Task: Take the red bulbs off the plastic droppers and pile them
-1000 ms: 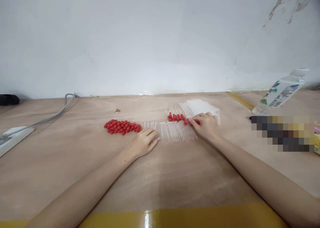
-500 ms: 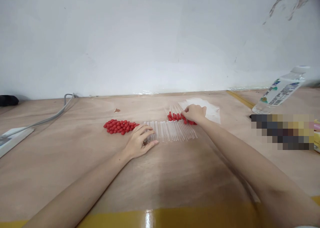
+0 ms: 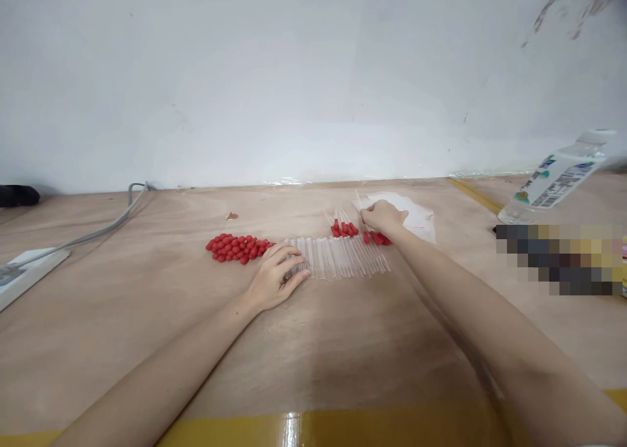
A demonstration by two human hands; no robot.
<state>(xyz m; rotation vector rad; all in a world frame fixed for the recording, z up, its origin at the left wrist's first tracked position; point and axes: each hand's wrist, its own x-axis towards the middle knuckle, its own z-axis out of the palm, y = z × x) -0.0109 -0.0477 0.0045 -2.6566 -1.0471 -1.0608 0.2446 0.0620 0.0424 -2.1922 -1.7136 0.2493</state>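
Observation:
My left hand [image 3: 277,277] rests with spread fingers over the left end of a row of clear glass dropper tubes [image 3: 337,257]. A heap of red rubber bulbs [image 3: 235,248] lies just left of it. Behind the row are droppers with red bulbs [image 3: 344,229], their thin clear stems pointing to the wall. My right hand [image 3: 385,216] is pinched closed beside them, over the white paper's left edge. A faint clear glass dropper tube [image 3: 358,202] rises from its fingertips; the lower end is hidden. More red bulbs [image 3: 377,238] lie under the right wrist.
White sheets [image 3: 421,218] lie behind my right hand. A tilted clear bottle [image 3: 553,179] and a blurred-out patch [image 3: 558,257] are at the right. A grey cable [image 3: 108,228] runs to a white power strip [image 3: 34,274] at the left. The wall stands behind the table.
My right hand has lifted slightly away from the red bulbs toward the wall, uncovering some of them. My left hand stays on the glass tubes.

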